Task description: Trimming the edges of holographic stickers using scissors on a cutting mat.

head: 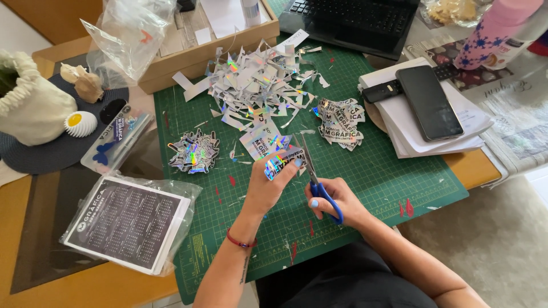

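Left hand (273,181) pinches a holographic sticker (283,161); right hand (334,201) grips blue scissors (315,181) cutting it. Trimmed stickers (194,152) pile at ten o'clock, scraps (254,80) at twelve; a few uncut stickers (341,122) remain at one o'clock

Around the green cutting mat (365,171): one pair of scissors (317,181), two hands, three heaps of shiny paper pieces on it, one phone (429,102) right of it, one laptop (354,20) behind it, one cardboard box (171,63) behind-left, two clear plastic packets left.
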